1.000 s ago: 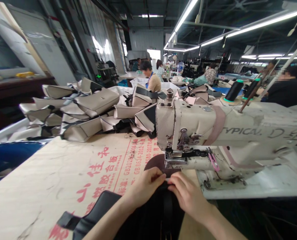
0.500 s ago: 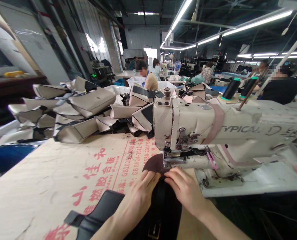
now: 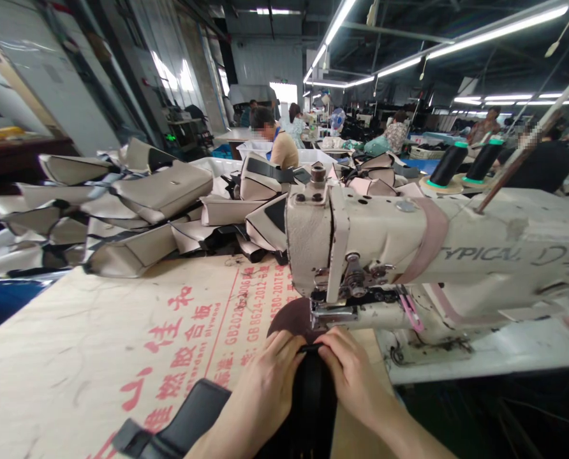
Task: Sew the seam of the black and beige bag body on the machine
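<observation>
A black bag [image 3: 313,395] with a strap-like band down its middle is held below the head of the sewing machine [image 3: 313,255]. My left hand [image 3: 277,363] pinches its top edge from the left. On the right side, my right hand [image 3: 344,360] grips the same edge, fingertips close to the left ones. Just beyond my fingers, a dark brown rounded piece [image 3: 288,319] lies beside the presser foot area [image 3: 332,313]; whether it joins the bag is hidden. Beside my left forearm rests a black flap-like piece [image 3: 193,414].
Beige bags with black trim [image 3: 164,191] are piled along the back of the plywood table [image 3: 169,331], which bears red printing. Two black thread cones [image 3: 450,162] stand behind the machine. A pink clip-like part [image 3: 410,309] hangs on it. Several people sit farther back.
Both hands have drawn slightly down, and the bag's upper edge now shows between my fingertips. The gold buckle has slipped mostly out of view at the bottom. My view has shifted slightly.
</observation>
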`<act>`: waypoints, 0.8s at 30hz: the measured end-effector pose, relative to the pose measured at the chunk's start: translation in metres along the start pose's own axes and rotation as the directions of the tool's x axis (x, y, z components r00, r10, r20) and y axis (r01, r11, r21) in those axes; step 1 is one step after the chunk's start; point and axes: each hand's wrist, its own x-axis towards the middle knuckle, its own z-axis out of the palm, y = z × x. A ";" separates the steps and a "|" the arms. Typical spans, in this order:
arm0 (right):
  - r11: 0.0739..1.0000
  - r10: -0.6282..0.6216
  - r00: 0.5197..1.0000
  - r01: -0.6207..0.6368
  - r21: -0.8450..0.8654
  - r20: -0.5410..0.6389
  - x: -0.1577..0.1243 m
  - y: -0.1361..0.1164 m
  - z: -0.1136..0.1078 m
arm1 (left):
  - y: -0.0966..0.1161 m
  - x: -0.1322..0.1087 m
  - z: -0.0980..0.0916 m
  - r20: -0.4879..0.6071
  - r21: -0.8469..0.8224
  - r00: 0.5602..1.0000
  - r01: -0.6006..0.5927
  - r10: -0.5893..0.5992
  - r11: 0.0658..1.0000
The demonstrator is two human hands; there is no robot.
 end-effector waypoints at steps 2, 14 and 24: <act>1.000 0.003 1.000 -0.003 -0.005 -0.018 0.001 0.001 0.002 | -0.001 0.001 -0.008 0.049 -0.038 0.998 0.039 -0.037 0.999; 0.999 -0.036 0.999 0.037 -0.019 0.032 0.004 0.003 0.005 | -0.047 -0.015 -0.020 0.339 -0.301 0.940 0.148 -0.039 0.942; 0.966 0.190 0.979 -0.174 0.190 -0.070 0.003 -0.022 0.032 | -0.042 0.033 -0.046 0.265 -0.086 0.951 0.185 -0.157 0.979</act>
